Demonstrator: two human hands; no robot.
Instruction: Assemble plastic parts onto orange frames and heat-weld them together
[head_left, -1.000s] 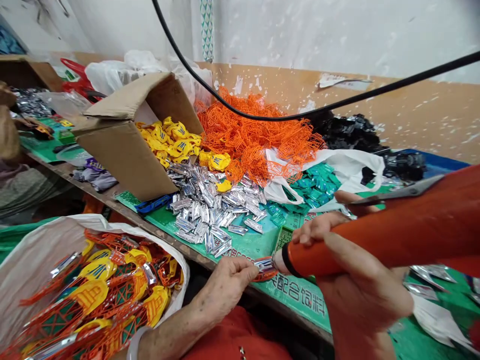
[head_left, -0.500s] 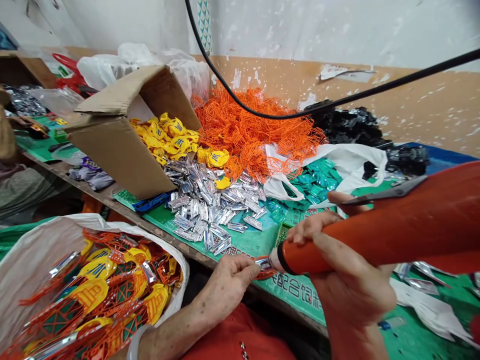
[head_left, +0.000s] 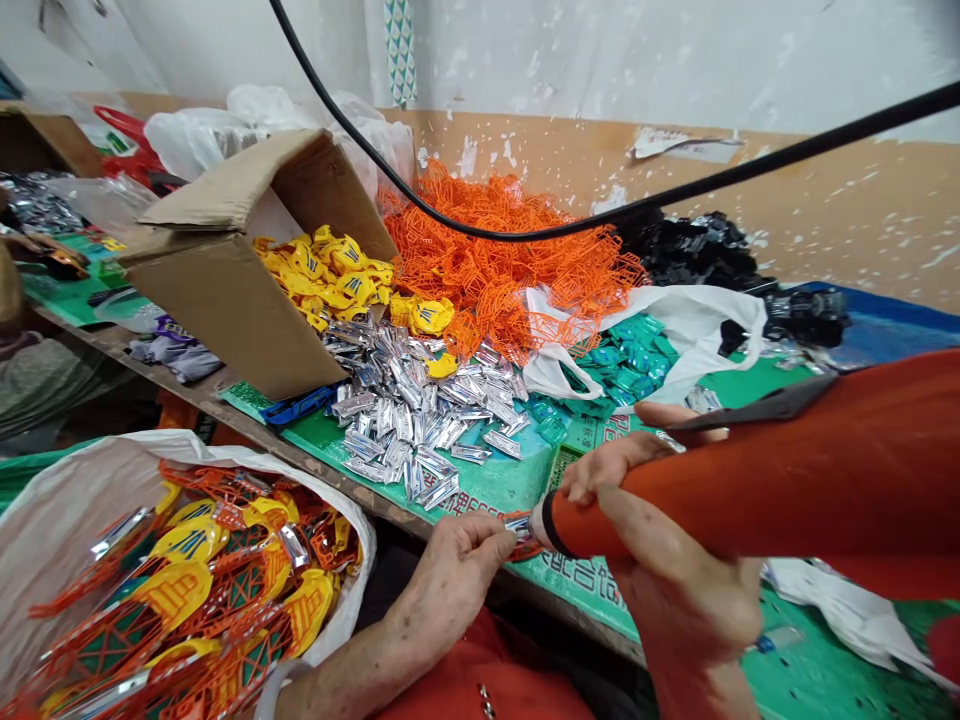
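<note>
Taking the worker's left fingertips as the middle of the clock, the big white sack (head_left: 67,530) gapes at nine, heaped with orange lattice frames, yellow pieces and silver ones. At ten a cardboard box (head_left: 232,320) lies tipped over, its yellow parts (head_left: 345,265) spilling out against a heap of silver pieces (head_left: 435,420) at eleven. At one, a white plastic bag (head_left: 705,310) sprawls with teal pieces (head_left: 637,350) at its mouth, and nearer in sits a small green basket (head_left: 561,465); I can't make out what it holds.

The left hand (head_left: 461,560) has thumb and forefinger pinched together on a small silver-and-orange part (head_left: 517,525), right at the table's near edge. The right hand (head_left: 667,570) is wrapped around a thick red-orange tool (head_left: 772,480) coming in from three, its pale nose up against that part. The nose and fingertips hide most of the part, so I can't tell its full shape. The tool's back end is cut off on the right. Far off at ten, another box (head_left: 45,140) is cut off too, its inside dark, and beside it a co-worker's arm (head_left: 9,290) is only a blur.
</note>
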